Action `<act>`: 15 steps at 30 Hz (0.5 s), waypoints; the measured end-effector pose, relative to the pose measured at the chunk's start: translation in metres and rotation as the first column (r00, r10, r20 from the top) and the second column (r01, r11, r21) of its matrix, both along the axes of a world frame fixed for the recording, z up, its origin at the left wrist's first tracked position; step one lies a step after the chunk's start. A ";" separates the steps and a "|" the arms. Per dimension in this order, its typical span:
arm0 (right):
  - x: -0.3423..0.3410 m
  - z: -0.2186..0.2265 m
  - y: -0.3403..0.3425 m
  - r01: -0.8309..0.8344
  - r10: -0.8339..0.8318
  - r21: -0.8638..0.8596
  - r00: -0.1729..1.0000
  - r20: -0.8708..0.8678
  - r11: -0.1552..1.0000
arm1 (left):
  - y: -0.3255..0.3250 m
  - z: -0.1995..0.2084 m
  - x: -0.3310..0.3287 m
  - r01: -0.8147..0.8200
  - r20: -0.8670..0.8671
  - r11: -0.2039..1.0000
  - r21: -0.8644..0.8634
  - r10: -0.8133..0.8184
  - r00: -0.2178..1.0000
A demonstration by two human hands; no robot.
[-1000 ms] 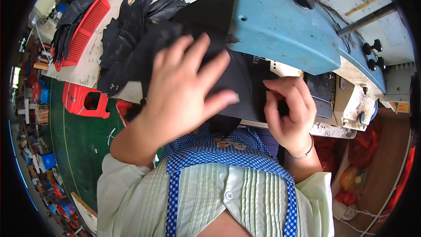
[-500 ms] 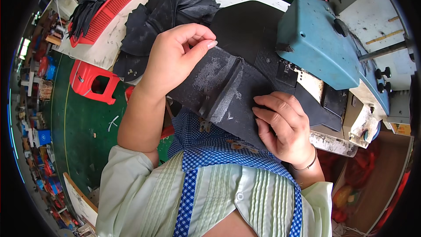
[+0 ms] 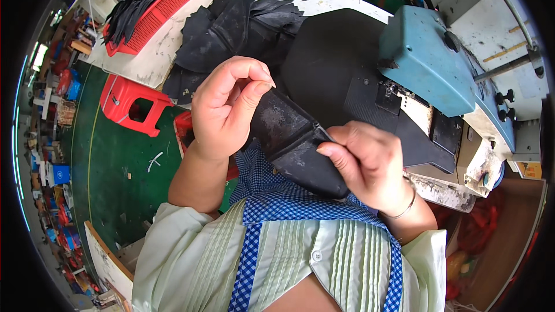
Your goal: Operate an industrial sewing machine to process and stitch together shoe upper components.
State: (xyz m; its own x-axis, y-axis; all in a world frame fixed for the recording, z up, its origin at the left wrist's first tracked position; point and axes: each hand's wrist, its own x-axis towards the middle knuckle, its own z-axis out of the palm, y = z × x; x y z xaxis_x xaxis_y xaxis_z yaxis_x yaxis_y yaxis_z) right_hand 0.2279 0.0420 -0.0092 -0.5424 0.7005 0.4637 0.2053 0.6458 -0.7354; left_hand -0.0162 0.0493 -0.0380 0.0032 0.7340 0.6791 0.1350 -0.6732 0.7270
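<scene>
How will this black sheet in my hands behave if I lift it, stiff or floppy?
The black sheet is probably flexible rather than stiff, since it bends between your left hand and right hand. It looks thin, so it's likely light for its size. A raised ridge runs across it, so it may be stiffer there.

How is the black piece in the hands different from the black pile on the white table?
The black piece is held by the left hand and right hand; the black pile lies on the white table. The black piece looks smaller than the black pile, which spreads out in many overlapping layers. Both are black with some paler marks.
</scene>
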 end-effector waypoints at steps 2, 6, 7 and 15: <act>-0.012 -0.015 -0.007 -0.048 0.030 0.292 0.997 0.064 0.955 | -0.006 -0.009 0.005 -0.031 0.386 0.989 -0.147 0.086 0.918; -0.004 -0.069 -0.021 -0.235 0.213 0.135 0.964 0.161 0.962 | 0.022 -0.071 -0.139 -0.508 0.493 0.731 -0.455 0.682 0.540; 0.003 -0.089 -0.021 -0.147 0.139 0.061 0.983 0.123 0.987 | 0.022 -0.090 -0.164 -0.615 0.377 0.613 -0.496 0.790 0.484; 0.068 -0.191 -0.009 0.360 -0.600 0.495 0.614 0.513 0.791 | 0.064 -0.117 -0.171 -0.895 -0.566 0.331 0.300 0.817 0.112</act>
